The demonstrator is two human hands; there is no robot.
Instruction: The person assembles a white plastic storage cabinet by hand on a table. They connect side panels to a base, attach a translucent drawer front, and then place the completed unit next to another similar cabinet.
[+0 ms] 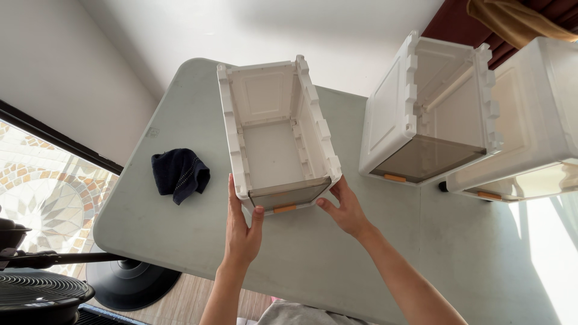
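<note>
We hold the open white box [274,135] at its near end, on the grey-green table [180,229]. Our left hand [241,225] lies flat against its left corner, thumb on the front panel; our right hand [344,207] cups the right corner, fingers curled. A dark cloth [179,173] sits to the left — two more white boxes [421,108] [530,114] stand to the right.

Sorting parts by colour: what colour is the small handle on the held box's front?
Orange handle, head view.
</note>
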